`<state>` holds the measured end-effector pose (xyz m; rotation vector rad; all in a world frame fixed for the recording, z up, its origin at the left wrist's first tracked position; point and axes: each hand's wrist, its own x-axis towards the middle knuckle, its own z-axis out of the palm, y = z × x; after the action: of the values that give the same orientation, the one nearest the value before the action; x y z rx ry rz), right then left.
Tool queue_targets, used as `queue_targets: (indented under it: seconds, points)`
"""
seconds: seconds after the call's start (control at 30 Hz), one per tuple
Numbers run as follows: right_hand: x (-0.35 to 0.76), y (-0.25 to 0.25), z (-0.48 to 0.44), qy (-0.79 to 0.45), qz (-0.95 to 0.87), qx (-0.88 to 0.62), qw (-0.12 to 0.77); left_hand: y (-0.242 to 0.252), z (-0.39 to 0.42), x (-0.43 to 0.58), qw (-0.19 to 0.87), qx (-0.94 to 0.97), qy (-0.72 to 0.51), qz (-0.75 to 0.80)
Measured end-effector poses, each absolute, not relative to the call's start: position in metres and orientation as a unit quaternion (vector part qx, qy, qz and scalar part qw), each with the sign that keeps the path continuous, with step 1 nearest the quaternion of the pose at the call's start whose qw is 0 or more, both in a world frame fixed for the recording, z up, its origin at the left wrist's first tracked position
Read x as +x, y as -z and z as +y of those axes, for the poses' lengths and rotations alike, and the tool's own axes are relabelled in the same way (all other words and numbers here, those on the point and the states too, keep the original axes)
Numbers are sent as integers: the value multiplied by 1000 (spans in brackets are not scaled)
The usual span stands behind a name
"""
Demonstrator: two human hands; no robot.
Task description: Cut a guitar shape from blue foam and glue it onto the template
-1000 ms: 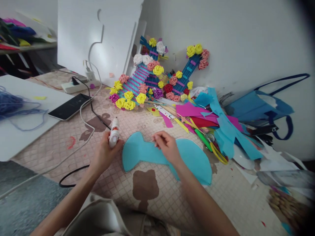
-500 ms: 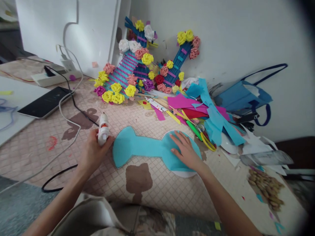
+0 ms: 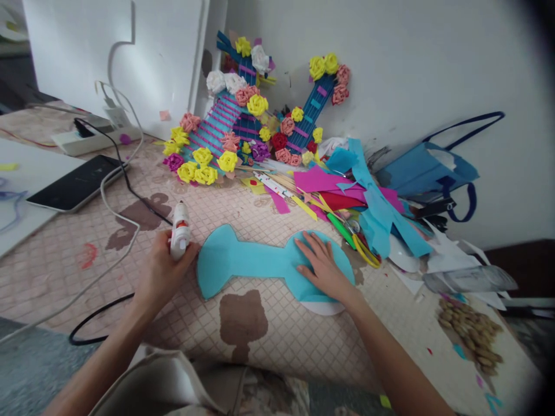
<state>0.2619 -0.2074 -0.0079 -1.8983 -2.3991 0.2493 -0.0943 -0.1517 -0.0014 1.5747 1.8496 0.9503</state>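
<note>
My left hand (image 3: 162, 268) is wrapped round a white glue gun (image 3: 180, 231), held upright just left of the blue shape. A flat light-blue paper shape (image 3: 260, 260), with a fan-like left end, a narrow middle and a round right end, lies on the table. My right hand (image 3: 325, 268) rests flat on its round end, fingers spread. White backing (image 3: 323, 308) shows below the blue at that end.
Behind stand paper pieces decorated with flowers (image 3: 221, 124). Coloured paper scraps (image 3: 377, 202), scissors (image 3: 366, 251) and a green marker (image 3: 341, 230) lie right. Cables, a tablet (image 3: 76, 182) and a power strip (image 3: 93, 140) are left; peanuts (image 3: 470, 335) lie far right.
The view has shifted slightly. My right hand has slid a little left on the round end, and the blue paper's top edge there now covers the white that showed before.
</note>
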Motion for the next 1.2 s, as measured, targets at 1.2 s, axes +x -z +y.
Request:
queue_targets:
  seconds: [1.2]
  points:
    - [129, 11, -160, -399, -652, -530, 368, -4, -156, -95, 294, 592, -360, 658]
